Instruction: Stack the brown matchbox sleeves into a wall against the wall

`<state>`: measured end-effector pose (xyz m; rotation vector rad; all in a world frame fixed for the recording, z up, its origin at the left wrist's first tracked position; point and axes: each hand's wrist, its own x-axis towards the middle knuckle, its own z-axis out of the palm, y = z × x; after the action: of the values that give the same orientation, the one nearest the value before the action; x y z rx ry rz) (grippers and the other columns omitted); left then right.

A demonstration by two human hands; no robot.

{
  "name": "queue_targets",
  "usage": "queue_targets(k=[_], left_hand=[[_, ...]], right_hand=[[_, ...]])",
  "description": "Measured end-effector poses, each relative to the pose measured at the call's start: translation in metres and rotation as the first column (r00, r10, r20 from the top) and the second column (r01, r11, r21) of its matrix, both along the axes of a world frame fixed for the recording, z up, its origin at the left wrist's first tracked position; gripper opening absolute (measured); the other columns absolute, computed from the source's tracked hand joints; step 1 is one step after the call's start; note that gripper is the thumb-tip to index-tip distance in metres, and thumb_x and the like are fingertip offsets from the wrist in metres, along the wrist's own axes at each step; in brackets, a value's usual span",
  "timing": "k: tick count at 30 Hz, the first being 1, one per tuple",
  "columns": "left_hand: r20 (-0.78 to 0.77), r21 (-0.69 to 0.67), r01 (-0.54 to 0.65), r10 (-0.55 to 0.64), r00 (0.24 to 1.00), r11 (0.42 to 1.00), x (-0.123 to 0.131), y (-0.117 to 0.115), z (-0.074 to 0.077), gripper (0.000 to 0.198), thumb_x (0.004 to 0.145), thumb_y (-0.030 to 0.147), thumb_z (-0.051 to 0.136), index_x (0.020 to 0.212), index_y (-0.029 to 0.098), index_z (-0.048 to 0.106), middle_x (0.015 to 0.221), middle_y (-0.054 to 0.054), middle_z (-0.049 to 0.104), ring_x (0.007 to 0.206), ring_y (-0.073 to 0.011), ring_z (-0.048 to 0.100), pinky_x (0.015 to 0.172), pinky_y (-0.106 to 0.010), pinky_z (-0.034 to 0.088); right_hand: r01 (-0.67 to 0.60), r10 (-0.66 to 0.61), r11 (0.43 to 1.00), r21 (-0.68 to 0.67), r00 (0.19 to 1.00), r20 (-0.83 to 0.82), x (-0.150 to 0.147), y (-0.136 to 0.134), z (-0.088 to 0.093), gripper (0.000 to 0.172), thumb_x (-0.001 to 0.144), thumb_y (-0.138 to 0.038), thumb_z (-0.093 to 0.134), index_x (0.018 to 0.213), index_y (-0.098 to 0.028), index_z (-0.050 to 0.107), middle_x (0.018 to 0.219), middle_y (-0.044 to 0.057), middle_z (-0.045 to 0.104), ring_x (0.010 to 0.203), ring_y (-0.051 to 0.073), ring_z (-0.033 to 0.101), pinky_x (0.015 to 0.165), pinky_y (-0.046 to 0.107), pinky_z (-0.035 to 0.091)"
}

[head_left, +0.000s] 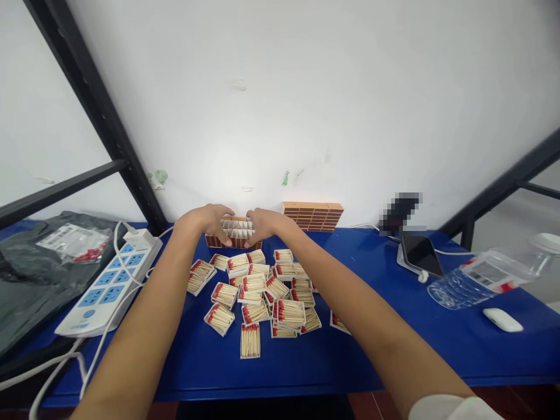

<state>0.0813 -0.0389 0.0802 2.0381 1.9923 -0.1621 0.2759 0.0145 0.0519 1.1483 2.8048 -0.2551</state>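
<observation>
Forearms [363,312] lead to left hand [207,221] and right hand [265,223], fingers pinching the cardboard block [237,240]. Likely light, crushable; hold its ends.

Sleeve block [237,241] ends behind left hand [213,221], right hand [264,223]; 1 match tray [338,323] part-hidden by forearm [371,315]; gray bag [28,309] cropped left.

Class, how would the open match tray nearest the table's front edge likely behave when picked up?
The match tray would probably feel light, holding only thin sticks. Its narrow pale walls look like card, so may flex when squeezed. With its top open, the matches could spill if it tips.
</observation>
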Motion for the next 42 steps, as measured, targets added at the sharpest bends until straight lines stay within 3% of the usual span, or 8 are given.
queue_targets(k=[8, 13, 19, 27, 34, 42], left_hand=[[0.018, 0.014, 0.022, -0.022, 1.0, 1.0, -0.008, 0.002, -0.006, 0.113, 0.053, 0.043, 0.092, 0.155, 0.025, 0.047, 0.156, -0.012, 0.054, 0.134, -0.0322, 0.058, 0.106, -0.036, 0.047], [0.018, 0.036, 0.044, -0.044, 0.999, 0.998, -0.008, 0.004, -0.009, 0.113, 0.053, 0.044, 0.092, 0.155, 0.025, 0.047, 0.155, -0.013, 0.054, 0.134, -0.0329, 0.057, 0.105, -0.037, 0.048], [-0.103, 0.116, 0.102, -0.09, 0.991, 0.988, 0.001, 0.014, -0.022, 0.127, 0.04, 0.054, 0.095, 0.155, 0.028, 0.049, 0.155, -0.016, 0.05, 0.145, -0.0426, 0.039, 0.113, -0.047, 0.041], [-0.148, 0.092, 0.117, -0.103, 0.984, 0.989, 0.01, 0.017, -0.029, 0.119, 0.04, 0.056, 0.094, 0.149, 0.032, 0.054, 0.141, -0.015, 0.053, 0.138, -0.0429, 0.041, 0.11, -0.05, 0.042], [-0.091, 0.112, 0.11, -0.1, 0.991, 0.988, 0.012, 0.02, -0.039, 0.11, 0.039, 0.056, 0.094, 0.142, 0.038, 0.059, 0.137, -0.012, 0.052, 0.131, -0.0402, 0.047, 0.107, -0.051, 0.044], [-0.074, 0.153, 0.108, -0.098, 0.992, 0.982, 0.008, 0.019, -0.039, 0.105, 0.042, 0.057, 0.093, 0.14, 0.034, 0.062, 0.139, -0.016, 0.055, 0.131, -0.0423, 0.047, 0.107, -0.052, 0.043]], right_hand=[[-0.087, 0.089, 0.995, 0.046, 0.995, -0.034, -0.02, -0.001, -0.01, 0.089, 0.06, -0.059, 0.092, 0.129, -0.014, 0.058, 0.131, 0.02, 0.063, 0.117, 0.037, 0.063, 0.088, 0.044, 0.055], [-0.066, 0.068, 0.997, 0.042, 0.997, -0.037, -0.013, 0.002, -0.01, 0.095, 0.057, -0.061, 0.092, 0.131, -0.014, 0.056, 0.132, 0.02, 0.062, 0.119, 0.037, 0.062, 0.09, 0.044, 0.055], [-0.064, 0.065, 0.997, 0.032, 0.997, -0.045, -0.007, 0.002, -0.015, 0.103, 0.055, -0.061, 0.092, 0.138, -0.013, 0.053, 0.134, 0.02, 0.062, 0.119, 0.037, 0.064, 0.091, 0.042, 0.056], [-0.1, 0.111, 0.989, 0.105, 0.988, -0.104, -0.019, 0.004, -0.031, 0.094, 0.059, -0.051, 0.093, 0.136, -0.01, 0.057, 0.132, 0.023, 0.066, 0.119, 0.038, 0.064, 0.089, 0.041, 0.056], [-0.113, 0.128, 0.988, 0.109, 0.983, -0.134, -0.003, 0.002, -0.028, 0.066, 0.064, -0.047, 0.09, 0.113, -0.012, 0.065, 0.116, 0.018, 0.072, 0.101, 0.033, 0.07, 0.076, 0.035, 0.053], [-0.052, 0.054, 0.999, 0.013, 0.958, -0.282, 0.031, -0.003, -0.024, 0.071, 0.068, -0.05, 0.088, 0.123, -0.014, 0.06, 0.122, 0.016, 0.068, 0.105, 0.031, 0.066, 0.083, 0.037, 0.051]])
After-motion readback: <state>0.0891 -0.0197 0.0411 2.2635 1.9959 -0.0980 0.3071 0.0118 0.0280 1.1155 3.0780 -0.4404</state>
